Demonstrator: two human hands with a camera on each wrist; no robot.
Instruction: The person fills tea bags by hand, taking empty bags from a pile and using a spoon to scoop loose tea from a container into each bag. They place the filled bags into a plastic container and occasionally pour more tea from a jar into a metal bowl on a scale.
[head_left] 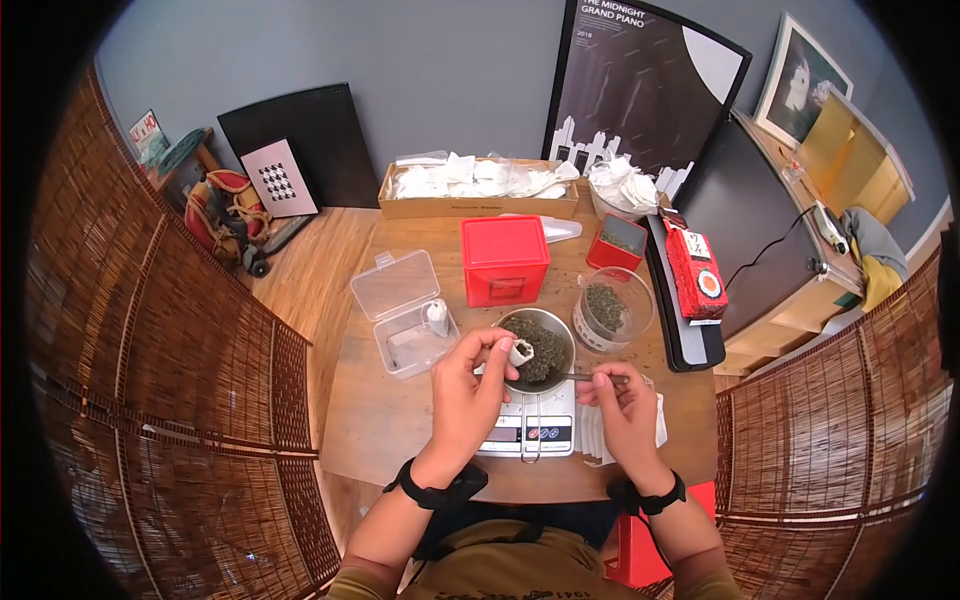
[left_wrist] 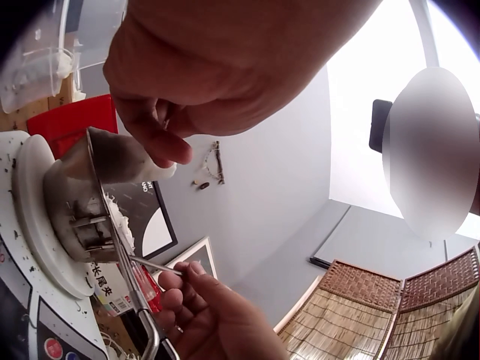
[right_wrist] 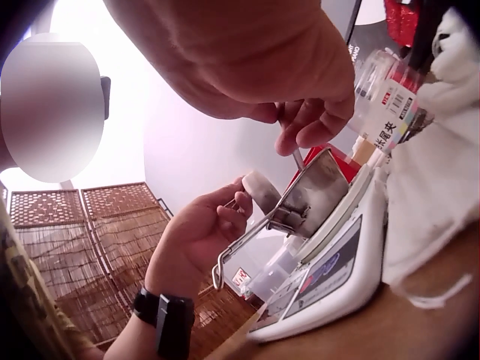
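Observation:
A metal bowl (head_left: 571, 350) with a wire handle sits on a white kitchen scale (head_left: 556, 436), holding dark dried leaves (head_left: 541, 356). Over the bowl's left side my left hand (head_left: 468, 388) pinches a small white cloth pouch (head_left: 520, 352), its mouth open with dark leaf inside. My right hand (head_left: 622, 402) grips the thin metal handle of a spoon (head_left: 581, 377), whose far end reaches into the bowl. The right wrist view shows the pouch (right_wrist: 260, 190) close beside the bowl's rim. Flat white pouches (head_left: 592, 436) lie partly under my right hand.
Left of the bowl, an open clear plastic box (head_left: 404, 362) contains a white pouch (head_left: 437, 318). Behind stand a red tin (head_left: 505, 262) and a cardboard box (head_left: 480, 208) of white pouches. A clear tub (head_left: 648, 318) of leaves and an open red tin (head_left: 603, 254) stand right.

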